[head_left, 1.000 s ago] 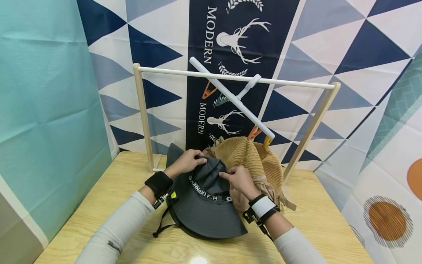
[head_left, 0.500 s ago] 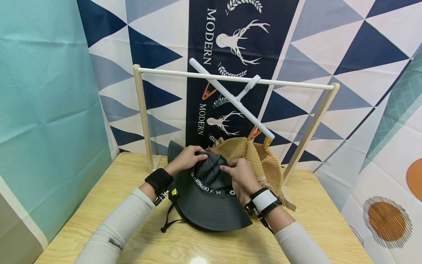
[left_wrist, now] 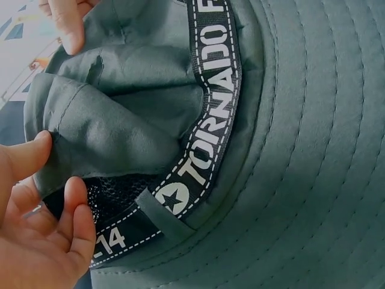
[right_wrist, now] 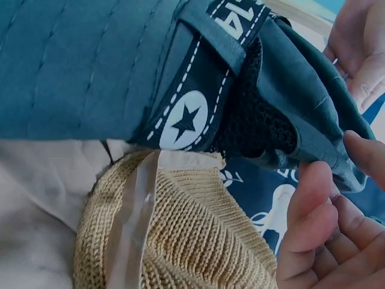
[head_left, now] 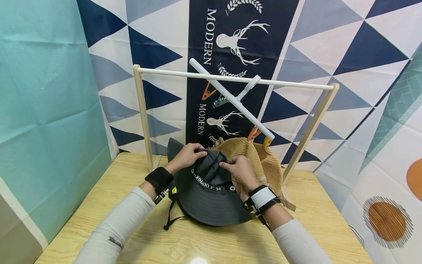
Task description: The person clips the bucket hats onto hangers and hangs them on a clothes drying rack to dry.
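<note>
The dark grey bucket hat [head_left: 211, 194] sits on the wooden table [head_left: 99, 205] btwn both hands, brim twd the person, crown twd the rack. Left hand [head_left: 188, 156] is on the crown's far left side, fingers curled over the top fabric and pinching it; right hand [head_left: 240, 172] is on the crown's right side, thumb and fingers pinching the cloth just above the band. So the hat lies directly under and btwn the hands, w/ the crown crumpled in where they grip.

Left wrist view: the hat [left_wrist: 271, 150] fills the frame, black band w/ white lettering (reads "TORNADO F", then "-14" after a star) running round the crown base; left hand [left_wrist: 42, 241] at lower left w/ thumb touching the folded crown edge, fingers [left_wrist: 75, 211] bent beside the mesh lining. Right wrist view: the hat [right_wrist: 90, 66] above, right hand [right_wrist: 325, 229] at lower right, fingers [right_wrist: 313, 198] bent up against the crown's lower edge.

A tan knitted straw hat [head_left: 254, 157] lies just behind and right of the grey one, touching it; in the right wrist view it [right_wrist: 180, 235] sits right below the band. A black chin cord [head_left: 169, 216] trails off the brim's left side onto the table.

Behind: wooden drying rack [head_left: 237, 79] w/ a white clip hanger [head_left: 230, 97] tilted across the rail, pegs hanging off it.
</note>
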Demonstrator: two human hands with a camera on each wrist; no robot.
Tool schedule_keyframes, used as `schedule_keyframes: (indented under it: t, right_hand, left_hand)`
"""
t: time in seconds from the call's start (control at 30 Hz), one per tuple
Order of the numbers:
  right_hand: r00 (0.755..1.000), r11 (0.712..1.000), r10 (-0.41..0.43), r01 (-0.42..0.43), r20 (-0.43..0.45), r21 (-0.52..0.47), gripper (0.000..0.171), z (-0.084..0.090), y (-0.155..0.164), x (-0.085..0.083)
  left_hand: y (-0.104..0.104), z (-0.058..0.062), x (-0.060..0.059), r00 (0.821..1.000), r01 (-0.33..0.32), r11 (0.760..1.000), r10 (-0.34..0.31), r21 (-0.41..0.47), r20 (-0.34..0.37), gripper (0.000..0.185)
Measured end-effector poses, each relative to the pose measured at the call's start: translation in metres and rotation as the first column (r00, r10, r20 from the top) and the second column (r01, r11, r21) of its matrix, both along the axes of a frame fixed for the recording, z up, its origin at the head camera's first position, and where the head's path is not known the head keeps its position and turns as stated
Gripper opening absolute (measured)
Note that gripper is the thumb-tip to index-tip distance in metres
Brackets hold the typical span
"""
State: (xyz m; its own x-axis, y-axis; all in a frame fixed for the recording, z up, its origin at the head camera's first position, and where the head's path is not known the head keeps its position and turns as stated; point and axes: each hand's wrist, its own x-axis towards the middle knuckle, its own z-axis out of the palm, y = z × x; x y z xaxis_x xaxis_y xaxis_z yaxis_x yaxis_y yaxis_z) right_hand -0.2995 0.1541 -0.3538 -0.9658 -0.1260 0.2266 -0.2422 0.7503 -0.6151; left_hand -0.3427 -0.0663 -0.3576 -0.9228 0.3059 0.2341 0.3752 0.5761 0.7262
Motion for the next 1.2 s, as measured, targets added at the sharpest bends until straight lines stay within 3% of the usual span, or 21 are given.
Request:
schedule_keyframes:
  t: [0.43,0.67,1.0,1.2]
  right_hand:
    - [1.000,1.000,0.016,-0.017,-0.022,-0.020,0.034,0.013,-0.008,-0.006]
    - [1.000,0.997,0.003,-0.004,-0.017,-0.082,0.031,0.018,-0.010,-0.007]
    - [0.998,0.999,-0.046,0.045,-0.049,-0.022,0.038,0.027,-0.014,-0.010]
    - [0.996,0.999,-0.050,0.049,-0.067,-0.004,0.040,0.039,-0.017,-0.013]
  left_hand:
    - [-0.003,0.007,-0.006,0.998,-0.048,0.998,0.049,0.029,-0.036,0.019]
    - [-0.006,0.009,-0.005,0.998,-0.053,0.998,0.054,0.031,-0.039,0.021]
    - [-0.008,0.013,-0.008,0.998,-0.040,0.998,0.042,0.047,-0.052,0.022]
    - [-0.015,0.025,-0.011,0.997,-0.044,0.998,0.046,0.045,-0.056,0.023]
